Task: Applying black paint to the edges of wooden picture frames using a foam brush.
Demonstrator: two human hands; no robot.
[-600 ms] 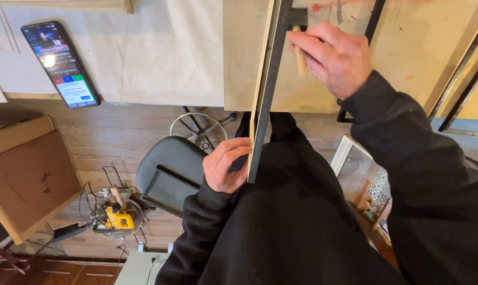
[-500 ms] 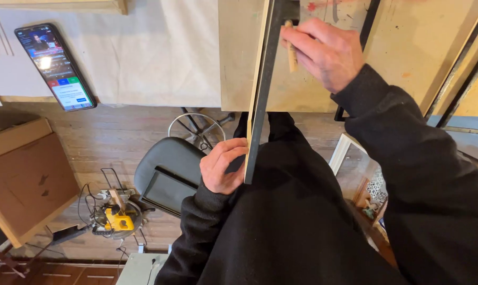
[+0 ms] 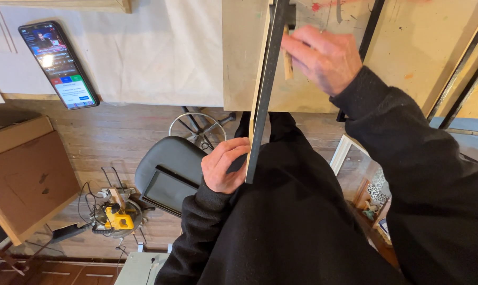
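Gripping the lower end of a long dark metal straightedge [image 3: 263,89], the left hand [image 3: 224,164] closes its fingers around the near edge. The straightedge runs up across a pale wooden board [image 3: 244,63] on the table [image 3: 160,58]. The right hand [image 3: 319,57] pinches what appears to be a short wooden pencil [image 3: 287,59] beside the straightedge; motion blur obscures it. A black smartphone [image 3: 57,63] lies well apart, left.
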